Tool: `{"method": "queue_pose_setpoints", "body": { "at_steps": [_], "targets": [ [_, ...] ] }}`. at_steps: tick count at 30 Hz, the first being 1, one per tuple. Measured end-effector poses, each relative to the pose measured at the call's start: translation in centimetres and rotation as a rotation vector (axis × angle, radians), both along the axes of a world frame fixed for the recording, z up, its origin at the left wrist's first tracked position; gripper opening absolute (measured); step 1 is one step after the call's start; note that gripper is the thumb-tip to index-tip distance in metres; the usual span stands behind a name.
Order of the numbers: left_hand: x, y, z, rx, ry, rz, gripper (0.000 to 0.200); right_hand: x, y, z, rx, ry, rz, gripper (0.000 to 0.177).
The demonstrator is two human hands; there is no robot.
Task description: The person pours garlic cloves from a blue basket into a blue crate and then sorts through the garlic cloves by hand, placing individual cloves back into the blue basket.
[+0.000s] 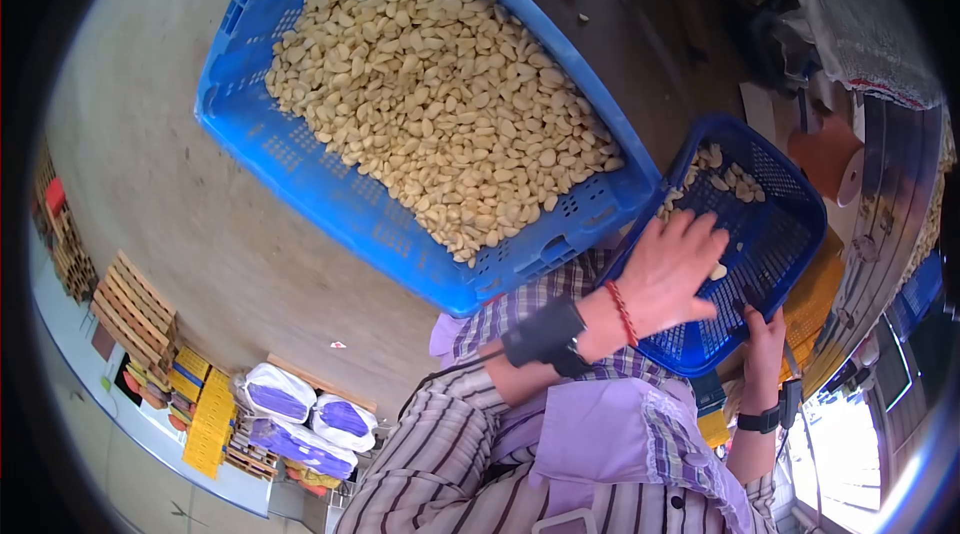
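Reaching left hand (672,274) over the near-left side of the small basket (775,259), fingers spread loosely and blurring a bit, palm turned away; not managing to tell about anything held under it. Gripping the near-right rim of the small basket with right hand (765,346), thumb pressing over the edge, fingers curling behind. Wearing red bracelet (622,312) and black strap (545,336) on the left arm, dark watch (757,421) on the right wrist. Keeping pale pieces (742,183) scattered at the far end inside the small basket, plus a single one lying just beside the left fingertips. Seeing large blue crate (300,174) left of the small basket, nearly meeting it at one corner, carrying a big heap of similar pieces (430,84). Spotting orange-brown pot (828,159) just right of the small basket, wooden pallet (135,319) and wrapped white-purple bundles (290,404) well apart, far left of it.
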State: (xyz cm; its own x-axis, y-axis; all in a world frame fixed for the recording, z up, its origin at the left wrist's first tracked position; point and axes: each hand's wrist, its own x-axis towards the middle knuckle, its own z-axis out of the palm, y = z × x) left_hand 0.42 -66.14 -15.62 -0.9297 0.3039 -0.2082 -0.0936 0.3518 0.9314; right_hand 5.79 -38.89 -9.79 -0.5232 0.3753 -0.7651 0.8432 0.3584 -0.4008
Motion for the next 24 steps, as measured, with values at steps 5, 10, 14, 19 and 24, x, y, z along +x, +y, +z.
{"method": "queue_pose_setpoints", "body": {
  "at_steps": [5,10,14,19,24],
  "targets": [
    [0.5,-5.1,-3.2,0.009,0.164,0.461,0.058,-0.4,-0.7,0.2,0.022,-0.017,-0.011,0.039],
    [6.4,-19.6,-17.7,-0.953,-0.378,0.891,0.022,-0.8,-1.1,0.0,0.045,-0.036,-0.013,0.039],
    [7.3,-21.0,-21.3,-0.991,-0.675,0.661,0.023,-1.0,-0.9,0.1,0.035,-0.044,-0.015,0.039],
    [7.1,-20.8,-22.0,-1.060,-0.574,0.463,0.024,-0.6,-0.2,-0.2,0.029,-0.030,-0.001,0.040],
    [5.5,-21.1,-21.1,-0.959,-0.710,0.507,0.026,-0.9,-0.8,0.2,0.035,-0.041,0.000,0.041]
  ]
}}
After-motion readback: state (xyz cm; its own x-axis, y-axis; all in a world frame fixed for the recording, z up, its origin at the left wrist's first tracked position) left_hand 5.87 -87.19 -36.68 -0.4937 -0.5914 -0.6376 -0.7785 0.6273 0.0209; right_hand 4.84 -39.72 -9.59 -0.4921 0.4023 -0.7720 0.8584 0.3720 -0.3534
